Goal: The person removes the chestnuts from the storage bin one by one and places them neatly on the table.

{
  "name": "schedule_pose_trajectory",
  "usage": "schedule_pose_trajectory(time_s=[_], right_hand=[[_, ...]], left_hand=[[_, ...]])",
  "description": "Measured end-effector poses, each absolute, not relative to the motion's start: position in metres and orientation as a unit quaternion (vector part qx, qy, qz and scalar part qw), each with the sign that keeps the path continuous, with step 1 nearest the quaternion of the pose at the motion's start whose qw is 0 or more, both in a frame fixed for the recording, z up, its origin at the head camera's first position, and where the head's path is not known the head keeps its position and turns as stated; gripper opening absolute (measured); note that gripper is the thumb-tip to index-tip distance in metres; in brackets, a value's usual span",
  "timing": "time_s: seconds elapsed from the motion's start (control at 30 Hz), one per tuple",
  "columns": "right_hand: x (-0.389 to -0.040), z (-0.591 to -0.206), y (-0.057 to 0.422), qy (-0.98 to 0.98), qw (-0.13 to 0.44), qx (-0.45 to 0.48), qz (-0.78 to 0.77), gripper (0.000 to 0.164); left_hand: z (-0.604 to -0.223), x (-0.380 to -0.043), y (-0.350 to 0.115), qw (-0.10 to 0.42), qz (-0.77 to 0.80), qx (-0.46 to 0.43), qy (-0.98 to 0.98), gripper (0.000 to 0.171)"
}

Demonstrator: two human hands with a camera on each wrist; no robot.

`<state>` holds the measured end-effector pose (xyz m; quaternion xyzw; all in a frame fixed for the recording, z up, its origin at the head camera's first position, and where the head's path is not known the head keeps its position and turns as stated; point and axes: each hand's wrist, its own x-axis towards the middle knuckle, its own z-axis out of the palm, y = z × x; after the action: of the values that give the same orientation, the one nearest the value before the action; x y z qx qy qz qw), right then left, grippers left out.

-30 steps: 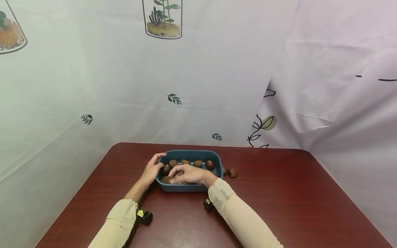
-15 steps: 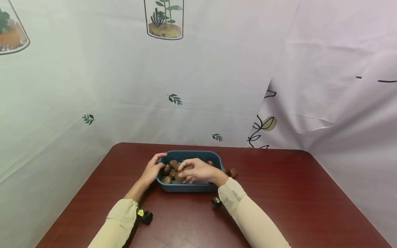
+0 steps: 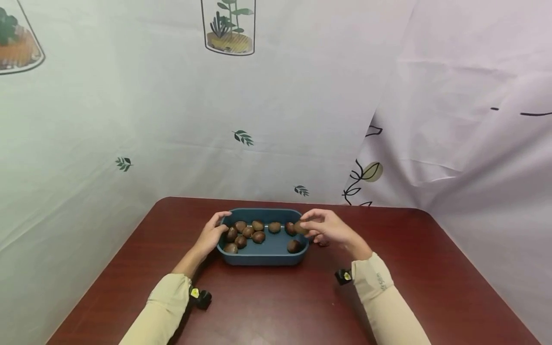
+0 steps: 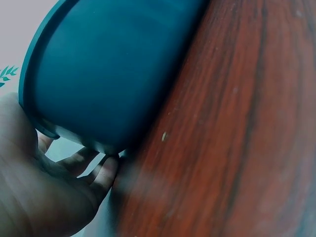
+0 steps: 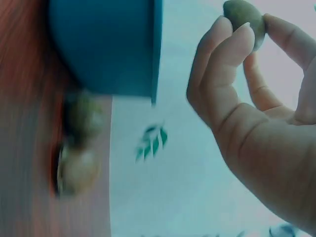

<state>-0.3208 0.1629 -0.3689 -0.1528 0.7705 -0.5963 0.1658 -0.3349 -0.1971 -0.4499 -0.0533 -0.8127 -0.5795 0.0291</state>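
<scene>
A blue plastic bin stands on the table with several brown chestnuts inside, mostly toward its left half. My left hand grips the bin's left end, thumb at the rim; in the left wrist view its fingers lie against the outer wall. Over the bin's right rim, my right hand pinches one chestnut between thumb and fingertips. The right wrist view shows that held chestnut raised above the rim.
Two more chestnuts, a nearer one and one by the bin wall, lie on the table right of the bin, mostly hidden behind my right hand in the head view. A printed cloth hangs behind the dark red table.
My right hand has lifted a chestnut from the bin's left part and carried it right, to over the right rim. My left hand has stayed at the left end.
</scene>
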Motion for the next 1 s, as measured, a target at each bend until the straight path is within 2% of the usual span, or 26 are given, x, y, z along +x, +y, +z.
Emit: schedule_pose_trajectory(time_s=[0.23,0.4,0.67,0.8,1.0], right_hand=[[-0.313,-0.38,0.211,0.802,0.129,-0.08,-0.578,0.043],[-0.32,-0.393,0.229,0.81,0.117,-0.033,-0.574,0.033],[-0.344,-0.407,0.241,0.821,0.091,0.015,-0.564,0.03],[-0.342,-0.413,0.247,0.832,0.07,0.024,-0.551,0.028],[-0.334,-0.421,0.25,0.835,0.071,0.032,-0.544,0.024]], left_hand=[[-0.448,-0.332,-0.195,0.014,-0.576,-0.068,-0.815,0.044],[-0.446,-0.332,-0.199,0.008,-0.574,-0.071,-0.816,0.045],[-0.436,-0.339,-0.206,0.021,-0.562,-0.08,-0.823,0.045],[-0.438,-0.339,-0.203,0.013,-0.556,-0.083,-0.827,0.045],[-0.442,-0.328,-0.201,0.008,-0.554,-0.074,-0.829,0.046]])
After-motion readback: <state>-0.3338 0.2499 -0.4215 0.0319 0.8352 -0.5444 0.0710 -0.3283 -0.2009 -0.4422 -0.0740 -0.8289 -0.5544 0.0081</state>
